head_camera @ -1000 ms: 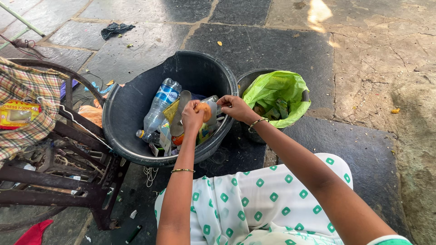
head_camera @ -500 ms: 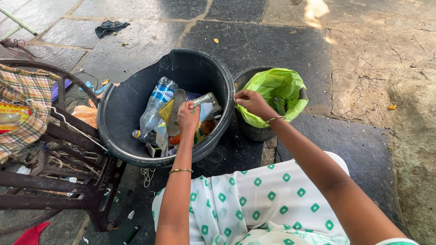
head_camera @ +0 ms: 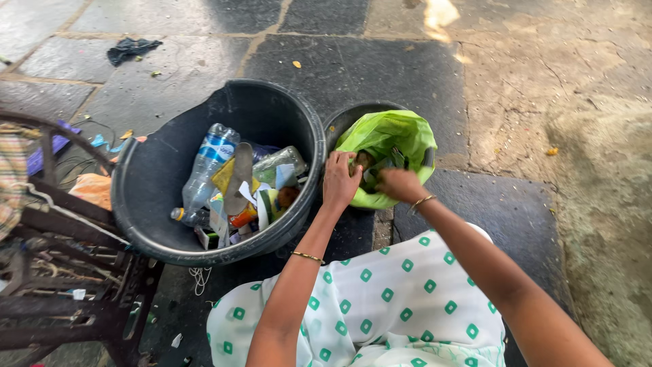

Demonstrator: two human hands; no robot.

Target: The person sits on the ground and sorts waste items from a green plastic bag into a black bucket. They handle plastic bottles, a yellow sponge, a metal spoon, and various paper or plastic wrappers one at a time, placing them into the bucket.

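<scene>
both hands at the mouth of the green bag (head_camera: 397, 139), which lines the small bin (head_camera: 343, 122) just right of the black tub (head_camera: 146, 197). left hand (head_camera: 339, 182) grips the bag's near edge. right hand (head_camera: 399, 183) curled inside; its contents cannot be told. bottles (head_camera: 207, 170) and scraps fill the tub.

Black tub (head_camera: 146, 197), lime-green bag (head_camera: 397, 136), green-diamond-patterned white cloth (head_camera: 387, 306).

Both arms reach forward; left hand (head_camera: 339, 182) and right hand (head_camera: 399, 183) sit close together, fingers curled, perhaps gripping.
</scene>
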